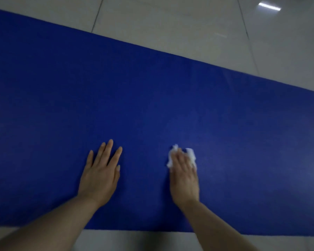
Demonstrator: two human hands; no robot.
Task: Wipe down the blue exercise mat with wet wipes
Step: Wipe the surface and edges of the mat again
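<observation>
blue exercise mat (152,96) on tiled floor (170,24); left hand (100,175) flat, fingers spread, empty; right hand (184,176) pressed crumpled wet wipe (190,153) down.

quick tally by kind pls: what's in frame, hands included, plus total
Hands: 2, left hand flat on the mat, right hand pressing the wipe
Blue exercise mat: 1
White wet wipe: 1, crumpled under the right hand's fingers
Tiled floor: 1
Total: 5
</observation>
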